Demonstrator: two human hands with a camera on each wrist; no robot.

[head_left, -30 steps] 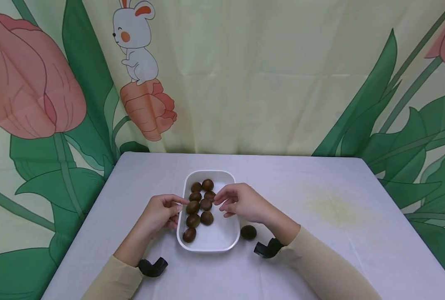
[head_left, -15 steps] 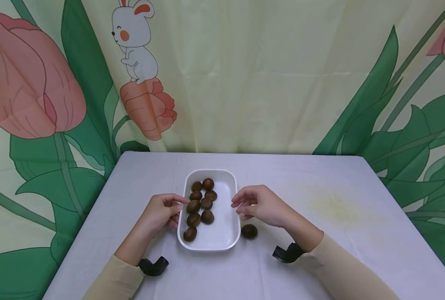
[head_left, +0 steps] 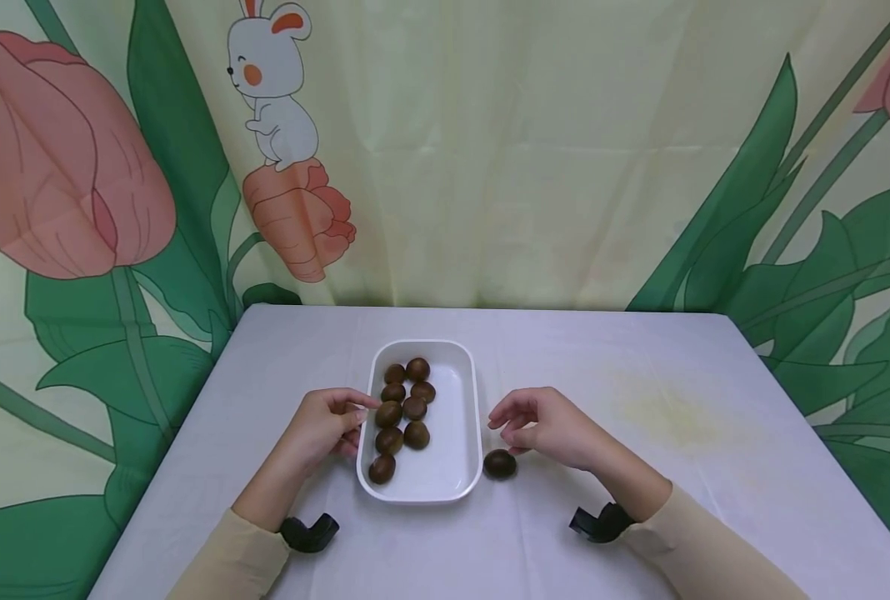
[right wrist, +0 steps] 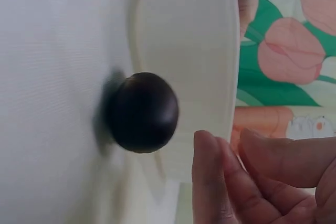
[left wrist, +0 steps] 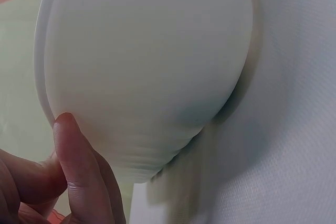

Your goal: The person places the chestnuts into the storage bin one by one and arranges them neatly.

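Note:
A white tray (head_left: pixel 445 467) stands on the table, holding several round dark brown pieces (head_left: pixel 417 435) that look like chestnuts or small dark tomatoes. They lie in two uneven rows on its left side. My left hand (head_left: pixel 328 421) holds the tray's left rim; in the left wrist view its fingers (left wrist: pixel 79 166) lie against the outer wall. Just outside the tray's right side, one more round dark brown piece (head_left: pixel 500 464) rests on the cloth, glossy in the right wrist view. My right hand (head_left: pixel 542 425) hovers just above it with fingers slightly bent, holding nothing.
A white cloth (head_left: pixel 640 375) with a faint yellowish stain covers the table. Behind it hangs a curtain (head_left: pixel 490 167) printed with tulips, leaves and a rabbit on a carrot. A black wrist mount (head_left: pixel 602 523) sits on each forearm.
My right hand has moved from over the pieces in the tray, out past its right rim, to above the piece on the cloth. The left hand stays at the rim.

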